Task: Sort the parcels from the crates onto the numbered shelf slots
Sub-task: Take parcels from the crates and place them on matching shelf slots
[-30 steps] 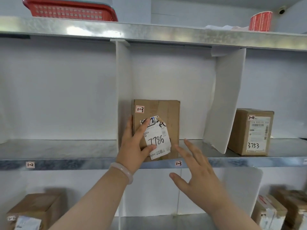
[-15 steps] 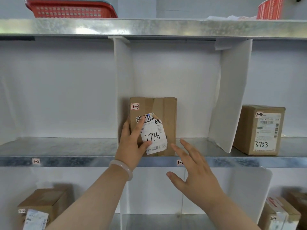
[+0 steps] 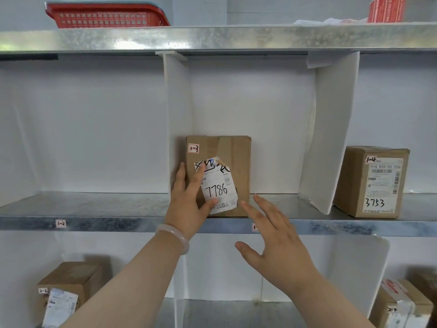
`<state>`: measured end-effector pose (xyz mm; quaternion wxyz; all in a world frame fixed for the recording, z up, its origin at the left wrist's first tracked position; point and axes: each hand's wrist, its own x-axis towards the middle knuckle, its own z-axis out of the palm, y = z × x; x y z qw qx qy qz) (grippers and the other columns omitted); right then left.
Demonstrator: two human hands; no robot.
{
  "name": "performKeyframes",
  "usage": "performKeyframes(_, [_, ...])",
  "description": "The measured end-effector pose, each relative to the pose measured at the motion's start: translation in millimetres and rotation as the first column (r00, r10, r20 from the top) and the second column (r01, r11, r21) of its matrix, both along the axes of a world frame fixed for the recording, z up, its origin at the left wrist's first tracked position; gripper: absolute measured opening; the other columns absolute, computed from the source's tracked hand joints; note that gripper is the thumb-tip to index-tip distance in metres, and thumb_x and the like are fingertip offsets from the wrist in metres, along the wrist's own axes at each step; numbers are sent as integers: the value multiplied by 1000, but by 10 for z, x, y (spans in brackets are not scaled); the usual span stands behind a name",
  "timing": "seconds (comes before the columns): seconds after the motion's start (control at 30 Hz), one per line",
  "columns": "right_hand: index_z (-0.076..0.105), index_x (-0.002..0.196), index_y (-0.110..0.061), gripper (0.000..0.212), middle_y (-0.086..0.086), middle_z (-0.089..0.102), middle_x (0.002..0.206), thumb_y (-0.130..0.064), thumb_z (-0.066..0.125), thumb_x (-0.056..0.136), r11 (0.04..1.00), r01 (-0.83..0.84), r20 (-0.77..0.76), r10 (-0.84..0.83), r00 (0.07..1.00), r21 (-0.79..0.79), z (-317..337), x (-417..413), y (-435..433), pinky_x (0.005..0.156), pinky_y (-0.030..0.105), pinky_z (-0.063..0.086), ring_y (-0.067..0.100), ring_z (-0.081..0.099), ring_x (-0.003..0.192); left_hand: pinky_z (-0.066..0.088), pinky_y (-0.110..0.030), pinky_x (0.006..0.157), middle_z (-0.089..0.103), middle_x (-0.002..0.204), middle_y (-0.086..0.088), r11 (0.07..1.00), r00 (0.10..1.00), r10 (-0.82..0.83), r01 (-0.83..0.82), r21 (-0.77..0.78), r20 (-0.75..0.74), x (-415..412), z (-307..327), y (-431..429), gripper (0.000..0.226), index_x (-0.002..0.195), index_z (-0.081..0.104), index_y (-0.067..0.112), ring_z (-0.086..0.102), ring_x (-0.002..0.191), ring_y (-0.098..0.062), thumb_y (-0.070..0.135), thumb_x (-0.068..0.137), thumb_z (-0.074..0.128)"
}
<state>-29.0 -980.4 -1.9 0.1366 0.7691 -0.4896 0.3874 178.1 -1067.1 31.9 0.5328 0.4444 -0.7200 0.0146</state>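
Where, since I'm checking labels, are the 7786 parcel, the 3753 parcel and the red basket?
7786 parcel (image 3: 241, 149): head view, bare cardboard above its label.
3753 parcel (image 3: 352, 181): head view, its brown left side.
red basket (image 3: 106, 16): head view, its slotted front wall.

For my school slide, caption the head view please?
Left hand rests on parcel 7786 in shelf slot 1-3; right hand hovers open.
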Motion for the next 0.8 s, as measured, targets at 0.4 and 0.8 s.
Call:
performKeyframes(0.4, [12, 149, -47, 74, -13, 18, 159, -64, 47, 86, 943, -298, -119, 316, 941, 147, -346, 1223, 140, 111, 23, 2, 13, 19, 145, 47, -51, 102, 51, 146, -7, 861, 802, 509, -471, -195, 313, 1205, -704, 1310, 65, 140, 53, 20, 49, 133, -31, 44, 82, 72])
performKeyframes(0.8, [17, 151, -37, 78, -5, 19, 159, -66, 40, 82, 658, -702, -216, 753, 622, 273, -684, 3663, 1519, 119, 41, 15, 16, 13, 147, 42, -54, 106, 50, 146, -9, 468, 409, 786, -884, -13, 464, 3086, -1114, 3887, 70, 140, 54, 24, 49, 133, -32, 47, 78, 76])
